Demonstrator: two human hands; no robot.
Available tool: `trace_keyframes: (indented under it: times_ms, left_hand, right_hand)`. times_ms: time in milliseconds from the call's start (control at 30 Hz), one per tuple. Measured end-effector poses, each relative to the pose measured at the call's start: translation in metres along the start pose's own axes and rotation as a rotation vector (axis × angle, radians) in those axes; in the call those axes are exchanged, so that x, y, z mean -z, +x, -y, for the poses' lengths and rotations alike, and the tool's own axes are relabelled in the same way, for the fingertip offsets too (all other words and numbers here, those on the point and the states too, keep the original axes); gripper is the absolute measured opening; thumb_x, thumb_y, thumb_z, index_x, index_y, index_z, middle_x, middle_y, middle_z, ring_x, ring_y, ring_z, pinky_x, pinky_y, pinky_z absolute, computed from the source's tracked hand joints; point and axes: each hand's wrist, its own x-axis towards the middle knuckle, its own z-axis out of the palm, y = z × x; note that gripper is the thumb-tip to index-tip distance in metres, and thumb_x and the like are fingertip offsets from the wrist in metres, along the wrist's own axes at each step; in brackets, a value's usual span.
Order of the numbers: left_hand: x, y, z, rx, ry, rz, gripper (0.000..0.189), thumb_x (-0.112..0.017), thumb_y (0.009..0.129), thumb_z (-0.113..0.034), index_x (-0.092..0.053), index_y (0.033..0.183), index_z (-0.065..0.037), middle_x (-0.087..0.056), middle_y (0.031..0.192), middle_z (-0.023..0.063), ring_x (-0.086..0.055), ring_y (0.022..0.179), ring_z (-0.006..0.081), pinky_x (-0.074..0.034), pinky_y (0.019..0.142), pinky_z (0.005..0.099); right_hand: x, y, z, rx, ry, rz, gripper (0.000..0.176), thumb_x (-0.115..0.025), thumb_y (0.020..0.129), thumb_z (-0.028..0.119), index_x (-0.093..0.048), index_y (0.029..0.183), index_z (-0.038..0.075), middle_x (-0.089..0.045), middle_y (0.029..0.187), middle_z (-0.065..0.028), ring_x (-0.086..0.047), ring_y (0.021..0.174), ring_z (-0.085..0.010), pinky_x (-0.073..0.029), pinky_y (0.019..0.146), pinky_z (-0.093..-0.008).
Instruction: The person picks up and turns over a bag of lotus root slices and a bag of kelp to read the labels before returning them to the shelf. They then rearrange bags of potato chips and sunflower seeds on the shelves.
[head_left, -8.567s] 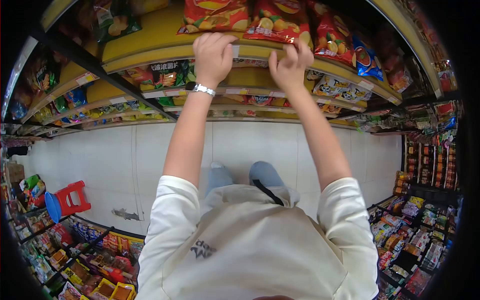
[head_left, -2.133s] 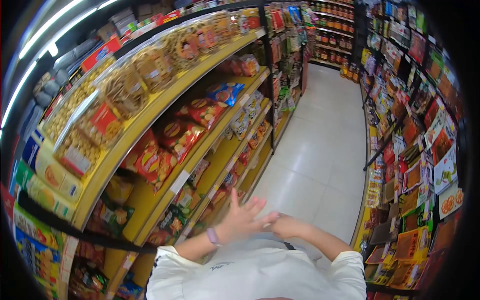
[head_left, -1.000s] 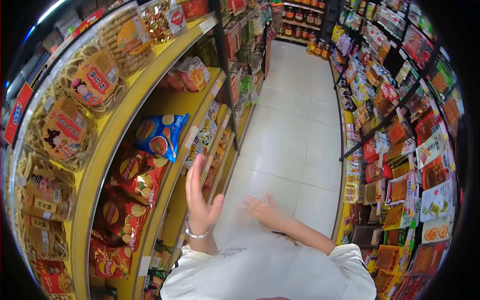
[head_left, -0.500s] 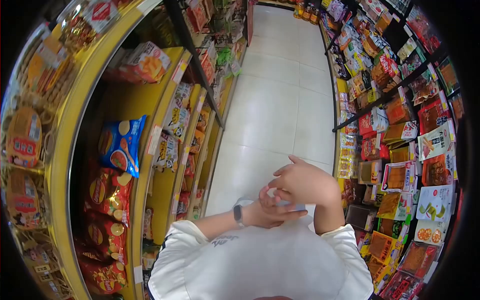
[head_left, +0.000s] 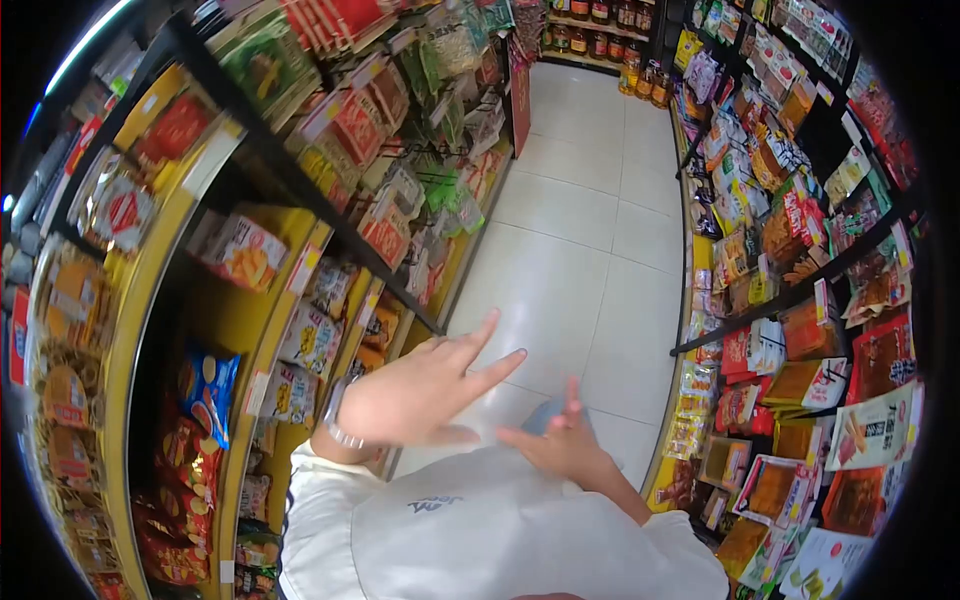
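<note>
My left hand (head_left: 415, 392), with a metal-banded watch (head_left: 343, 425) on its wrist, is raised over the aisle. Its fingers are spread and hold nothing. Lower and to the right is my right hand (head_left: 565, 445), also empty, with the thumb stretched toward the left hand and a finger pointing up the aisle. The other fingers of that hand look partly folded. A small gap separates the two hands, and neither touches the shelves. Beneath them is the front of my white shirt (head_left: 480, 530).
On the left, yellow-edged shelves hold a blue snack bag (head_left: 210, 392), red chip bags (head_left: 185, 460) and a white-and-orange snack pack (head_left: 243, 250). Packaged foods (head_left: 790, 385) line the right side. A tiled floor (head_left: 560, 220) leads to jars (head_left: 645, 82) at the far end.
My hands, together half a second ago, have come apart. The left hand has risen and turned with fingers spread; the right has dropped lower. The view has shifted, showing more of the aisle's far end.
</note>
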Motion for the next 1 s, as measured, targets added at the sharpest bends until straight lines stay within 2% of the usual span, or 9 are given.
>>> trace_keyframes:
  times_ms: [133, 200, 267, 333, 567, 700, 800, 867, 1000]
  left_hand:
    - [0.025, 0.068, -0.017, -0.254, 0.133, -0.199, 0.073, -0.069, 0.073, -0.022, -0.032, 0.135, -0.009, -0.033, 0.137, 0.0194, -0.044, 0.116, 0.0336, -0.035, 0.096, 0.0504]
    - [0.017, 0.113, -0.002, -0.571, 0.062, -0.310, 0.074, -0.069, 0.074, -0.019, -0.029, 0.136, -0.009, -0.034, 0.136, 0.0177, -0.044, 0.116, 0.0336, -0.034, 0.096, 0.0515]
    - [-0.016, 0.173, 0.010, -0.410, 0.034, -1.449, 0.074, -0.071, 0.071, -0.015, -0.031, 0.134, -0.011, -0.052, 0.118, 0.0117, -0.050, 0.112, 0.0316, -0.033, 0.096, 0.0555]
    - [-0.053, 0.223, 0.013, -0.235, 0.103, -1.885, 0.074, -0.072, 0.068, -0.011, -0.033, 0.131, -0.011, -0.051, 0.120, 0.0092, -0.047, 0.116, 0.0288, -0.033, 0.096, 0.0554]
    - [-0.164, 0.300, 0.045, -0.081, 0.328, -1.369, 0.081, -0.071, 0.066, -0.010, -0.030, 0.135, -0.020, -0.019, 0.143, 0.0082, -0.014, 0.136, 0.0295, -0.013, 0.100, 0.0688]
    - [-0.164, 0.348, 0.064, -0.185, 0.360, -1.230, 0.068, -0.068, 0.070, -0.009, -0.040, 0.131, -0.020, -0.024, 0.141, 0.0074, -0.022, 0.133, 0.0292, -0.018, 0.098, 0.0689]
    - [-0.142, 0.384, 0.078, -0.168, 0.091, -0.660, 0.045, -0.061, 0.076, -0.011, -0.051, 0.121, -0.015, -0.034, 0.139, 0.0093, -0.032, 0.129, 0.0264, -0.026, 0.101, 0.0571]
    - [-0.160, 0.412, 0.119, -0.117, -0.454, 0.426, 0.043, -0.054, 0.085, -0.021, -0.047, 0.126, -0.010, -0.055, 0.115, 0.0196, -0.050, 0.109, 0.0314, -0.037, 0.095, 0.0440]
    - [-0.127, 0.444, 0.139, -0.134, -0.236, 0.613, 0.047, -0.048, 0.089, -0.028, -0.042, 0.128, -0.002, -0.057, 0.110, 0.0220, -0.053, 0.105, 0.0295, -0.040, 0.092, 0.0348]
  right_hand:
    - [0.051, 0.030, -0.088, 0.090, -0.101, -0.076, 0.049, -0.054, 0.085, 0.020, -0.042, 0.130, 0.035, -0.025, 0.144, -0.0097, -0.013, 0.135, -0.0321, -0.013, 0.105, -0.0600]
    - [0.091, 0.061, -0.126, -0.037, -0.036, 0.767, 0.043, -0.052, 0.087, 0.028, -0.043, 0.130, 0.027, -0.039, 0.137, -0.0092, -0.030, 0.129, -0.0286, -0.021, 0.103, -0.0557]
    - [0.098, 0.043, -0.163, -0.215, 0.038, 0.894, 0.046, -0.053, 0.086, 0.033, -0.044, 0.129, 0.022, -0.044, 0.133, -0.0092, -0.036, 0.126, -0.0263, -0.026, 0.101, -0.0521]
    - [0.107, 0.041, -0.205, -0.536, 0.114, 1.272, 0.051, -0.055, 0.083, 0.041, -0.046, 0.127, 0.017, -0.052, 0.123, -0.0104, -0.046, 0.118, -0.0243, -0.036, 0.095, -0.0471]
    - [0.115, -0.015, -0.314, -0.302, 0.134, 0.813, 0.050, -0.058, 0.078, 0.047, -0.054, 0.114, 0.013, -0.065, 0.086, -0.0106, -0.061, 0.085, -0.0285, -0.045, 0.076, -0.0449]
    - [0.174, 0.095, -0.335, -0.467, -0.024, 1.114, 0.057, -0.065, 0.072, 0.040, -0.053, 0.119, 0.009, -0.062, 0.095, -0.0174, -0.058, 0.088, -0.0349, -0.046, 0.077, -0.0428]
    - [0.201, 0.146, -0.340, -0.651, -0.237, 1.274, 0.061, -0.067, 0.071, 0.038, -0.049, 0.120, 0.006, -0.059, 0.102, -0.0180, -0.055, 0.096, -0.0337, -0.043, 0.083, -0.0424]
    - [0.215, 0.159, -0.351, -0.448, -0.229, 1.120, 0.069, -0.069, 0.068, 0.037, -0.044, 0.123, 0.002, -0.055, 0.111, -0.0189, -0.050, 0.105, -0.0324, -0.040, 0.089, -0.0421]
    - [0.233, 0.190, -0.367, -0.213, -0.018, 0.926, 0.064, -0.067, 0.074, 0.029, -0.040, 0.124, 0.000, -0.049, 0.119, -0.0204, -0.045, 0.114, -0.0366, -0.035, 0.096, -0.0449]
